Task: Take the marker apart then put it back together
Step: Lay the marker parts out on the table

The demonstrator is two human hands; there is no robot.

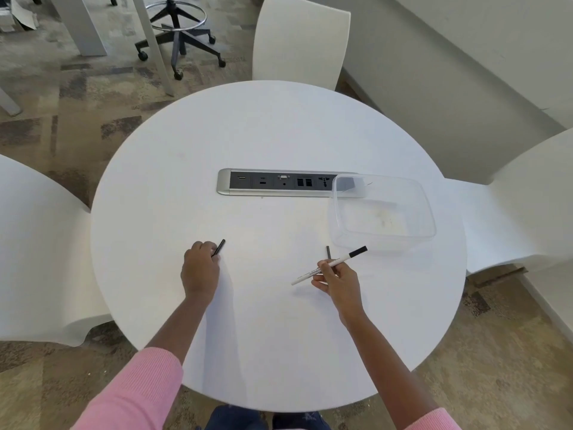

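My right hand [336, 279] grips a white marker body [328, 265] near its middle. The body slants up to the right, with a black piece on its upper end and the lower left end bare. A short black piece [328, 252] lies on the round white table [263, 135] just above that hand. Over to the left, my left hand [200, 266] rests knuckles-up on the table, fingers closed on a thin black piece [219, 247] that sticks out up and to the right.
A clear plastic container [383, 209] stands to the right, beyond my right hand, partly over a silver socket strip [279, 182] set in the table's middle. White chairs [299, 41] surround the table at the far side, left and right.
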